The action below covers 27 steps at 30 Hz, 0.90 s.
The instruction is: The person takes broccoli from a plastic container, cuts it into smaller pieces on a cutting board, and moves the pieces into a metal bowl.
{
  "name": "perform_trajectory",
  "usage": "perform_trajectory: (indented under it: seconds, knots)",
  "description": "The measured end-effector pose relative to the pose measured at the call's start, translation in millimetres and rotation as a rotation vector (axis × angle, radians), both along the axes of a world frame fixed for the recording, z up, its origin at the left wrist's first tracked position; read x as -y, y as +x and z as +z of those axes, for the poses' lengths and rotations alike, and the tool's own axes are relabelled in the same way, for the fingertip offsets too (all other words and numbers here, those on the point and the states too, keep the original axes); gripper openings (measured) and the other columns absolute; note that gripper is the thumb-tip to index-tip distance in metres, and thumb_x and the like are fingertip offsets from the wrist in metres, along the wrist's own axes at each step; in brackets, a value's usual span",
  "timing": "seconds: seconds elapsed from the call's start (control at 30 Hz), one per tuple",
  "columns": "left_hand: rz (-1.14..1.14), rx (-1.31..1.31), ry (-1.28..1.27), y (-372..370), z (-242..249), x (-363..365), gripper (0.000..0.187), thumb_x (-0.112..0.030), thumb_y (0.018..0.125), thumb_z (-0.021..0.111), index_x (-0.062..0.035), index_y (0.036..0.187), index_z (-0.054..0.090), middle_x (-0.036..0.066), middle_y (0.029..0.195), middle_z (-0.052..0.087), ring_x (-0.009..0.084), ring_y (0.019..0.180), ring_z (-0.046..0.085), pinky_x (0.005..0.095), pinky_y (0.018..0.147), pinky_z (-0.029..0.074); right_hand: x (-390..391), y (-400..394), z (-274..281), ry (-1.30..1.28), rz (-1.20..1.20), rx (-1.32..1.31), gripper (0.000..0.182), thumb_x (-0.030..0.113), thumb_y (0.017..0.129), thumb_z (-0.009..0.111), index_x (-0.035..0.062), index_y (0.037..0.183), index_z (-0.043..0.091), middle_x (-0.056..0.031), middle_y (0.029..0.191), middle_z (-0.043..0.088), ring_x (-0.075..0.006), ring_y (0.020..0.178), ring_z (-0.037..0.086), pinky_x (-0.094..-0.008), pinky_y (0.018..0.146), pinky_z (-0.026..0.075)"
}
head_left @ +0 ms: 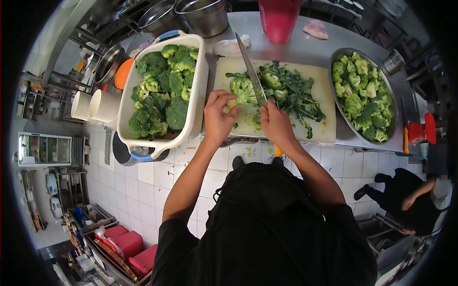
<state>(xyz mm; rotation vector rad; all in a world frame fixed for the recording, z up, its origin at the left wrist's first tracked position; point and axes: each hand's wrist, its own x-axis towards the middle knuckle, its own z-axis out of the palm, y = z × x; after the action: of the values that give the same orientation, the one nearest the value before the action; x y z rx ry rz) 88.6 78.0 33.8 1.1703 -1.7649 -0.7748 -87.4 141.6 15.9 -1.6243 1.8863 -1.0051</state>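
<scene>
My right hand (276,125) is wrapped round the handle of a large knife (251,69), whose blade points up and away over a white cutting board (322,78). At the board's left, the curled fingers of my left hand (221,114) hold a pale green broccoli piece (243,90), close beside the blade. Cut leaves and stems (298,95) lie heaped right of the knife. Whole broccoli heads (152,112) fill a white tub (198,90) on the left. A metal bowl (393,112) on the right holds small florets (367,90).
Behind the board are a red container (279,19), a cloth (231,46) and metal pots (202,16). Stacked white bowls (102,106) stand left of the tub. Scraps lie on the tiled floor (186,162). Another person (410,200) in dark clothes is at the lower right.
</scene>
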Motion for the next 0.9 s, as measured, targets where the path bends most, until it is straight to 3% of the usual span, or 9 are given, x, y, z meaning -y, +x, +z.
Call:
perform_trajectory:
  seconds: [0.13,0.23,0.33,0.43,0.53,0.7,0.8,0.9]
  knots:
    - [-0.234,0.261,-0.348,15.6,-2.4,7.5,0.020,0.011,0.076,0.070,0.0019,0.094,0.073,0.014,0.113,0.064,0.0340,0.107,0.066,0.0420,0.086,0.057,-1.1,0.3,3.6,0.038,0.037,0.003,0.018,0.020,0.102,0.051,0.0018,0.103,0.051,-0.0259,0.071,0.065,-0.0500,0.072,0.064,-0.0608,0.070,0.049]
    - [-0.389,0.358,-0.462,22.9,-4.8,11.3,0.022,0.014,0.074,0.066,0.0016,0.090,0.073,0.016,0.118,0.063,0.0374,0.109,0.064,0.0435,0.090,0.056,-0.3,-0.3,5.6,0.026,0.071,-0.041,0.018,0.020,0.101,0.052,0.0020,0.103,0.052,-0.0258,0.071,0.065,-0.0499,0.072,0.064,-0.0605,0.071,0.049]
    - [-0.395,0.362,-0.504,24.5,-0.6,12.1,0.024,0.008,0.077,0.071,-0.0001,0.099,0.072,0.015,0.121,0.063,0.0364,0.111,0.064,0.0434,0.090,0.056,0.4,-2.2,1.5,0.069,0.113,-0.075,0.018,0.019,0.101,0.052,0.0020,0.106,0.053,-0.0254,0.073,0.066,-0.0494,0.073,0.065,-0.0600,0.072,0.050]
    - [-0.072,0.226,-0.277,6.4,14.2,-15.8,0.036,0.001,0.078,0.077,-0.0013,0.113,0.068,0.015,0.120,0.063,0.0340,0.106,0.066,0.0418,0.085,0.057,-0.6,-3.0,-5.7,0.108,0.113,-0.072,0.019,0.019,0.101,0.053,0.0013,0.107,0.054,-0.0255,0.074,0.066,-0.0495,0.076,0.065,-0.0595,0.072,0.050]
    - [0.032,0.130,-0.008,1.4,-7.2,-17.3,0.045,0.001,0.079,0.079,-0.0019,0.121,0.066,0.016,0.122,0.063,0.0309,0.106,0.068,0.0370,0.089,0.060,-4.0,-2.7,-4.1,0.103,0.097,-0.036,0.020,0.020,0.101,0.055,0.0003,0.106,0.054,-0.0264,0.076,0.066,-0.0500,0.078,0.064,-0.0595,0.070,0.049]
    - [0.014,0.144,-0.018,3.0,-5.1,-11.6,0.043,0.000,0.080,0.079,0.0002,0.120,0.066,0.016,0.119,0.063,0.0286,0.101,0.070,0.0353,0.087,0.062,0.3,1.0,32.0,-0.011,0.021,-0.130,0.024,0.019,0.100,0.052,-0.0023,0.111,0.055,-0.0245,0.076,0.068,-0.0485,0.074,0.065,-0.0590,0.072,0.050]
    - [0.001,0.149,-0.014,3.8,-6.6,-11.1,0.042,0.000,0.080,0.078,0.0012,0.120,0.066,0.016,0.119,0.063,0.0291,0.101,0.070,0.0355,0.087,0.062,6.1,3.0,46.9,-0.012,0.011,-0.021,0.025,0.020,0.100,0.053,-0.0026,0.112,0.055,-0.0244,0.077,0.068,-0.0477,0.075,0.066,-0.0586,0.072,0.050]
    - [-0.008,0.150,-0.028,1.5,-7.8,-8.9,0.042,0.000,0.079,0.077,0.0011,0.119,0.066,0.016,0.118,0.064,0.0296,0.099,0.070,0.0357,0.087,0.061,14.3,6.0,11.3,0.133,0.092,-0.253,0.025,0.019,0.100,0.052,-0.0026,0.113,0.055,-0.0241,0.079,0.069,-0.0471,0.077,0.066,-0.0583,0.074,0.051]
